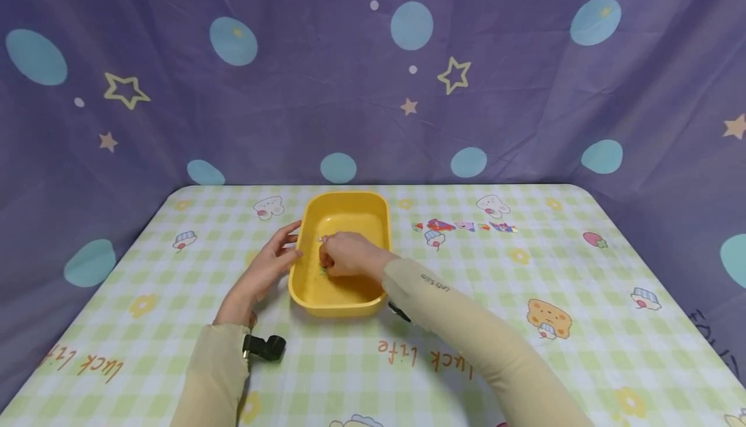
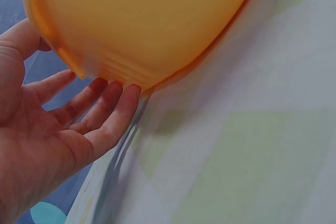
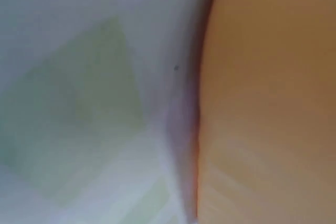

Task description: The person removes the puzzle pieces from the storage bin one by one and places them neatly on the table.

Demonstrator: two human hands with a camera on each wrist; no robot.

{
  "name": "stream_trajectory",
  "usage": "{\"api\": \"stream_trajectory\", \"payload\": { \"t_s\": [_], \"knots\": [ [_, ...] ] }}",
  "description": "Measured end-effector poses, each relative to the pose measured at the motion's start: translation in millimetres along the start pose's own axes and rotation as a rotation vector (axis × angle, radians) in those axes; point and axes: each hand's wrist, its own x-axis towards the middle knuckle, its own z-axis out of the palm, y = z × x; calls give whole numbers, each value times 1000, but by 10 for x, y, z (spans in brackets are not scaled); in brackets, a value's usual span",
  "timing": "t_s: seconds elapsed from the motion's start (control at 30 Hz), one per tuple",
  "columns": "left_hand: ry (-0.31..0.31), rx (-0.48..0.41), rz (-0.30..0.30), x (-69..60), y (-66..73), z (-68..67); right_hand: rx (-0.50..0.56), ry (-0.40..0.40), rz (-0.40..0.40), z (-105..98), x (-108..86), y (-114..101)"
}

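Note:
A yellow plastic bin (image 1: 344, 311) stands on the table, with a few small colourful flat pieces (image 1: 323, 271) on its floor. My left hand (image 1: 265, 271) rests against the bin's left outer wall. In the left wrist view, the fingers (image 2: 113, 116) are nearly straight and their tips touch the bin's side. My right hand (image 1: 351, 255) reaches down inside the bin, its fingers bent toward the floor beside the small pieces. The fingertips are hidden, so whether they pinch a piece cannot be seen. Only the bin's outer wall (image 3: 268, 98) and tablecloth show in the right wrist view.
To the right of the bin, several small colourful cut-out pieces (image 1: 465, 226) lie in a row. A green-and-white checked cloth (image 1: 326, 375) with printed pictures covers the table. Behind it hangs a purple curtain (image 1: 303, 77) with stars and ovals.

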Motion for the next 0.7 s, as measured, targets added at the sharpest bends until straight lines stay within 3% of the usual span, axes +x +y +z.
{"api": "stream_trajectory", "payload": {
  "t_s": [0.2,0.43,0.7],
  "knots": [
    [4,11,-9,7,6,11,57,-15,-14,-11,0,23],
    [4,2,2,38,-14,6,72,-25,26,-27,-12,26],
    [2,-5,-1,16,-6,-2,160,52,-32,-94,-93,61]
  ]
}}
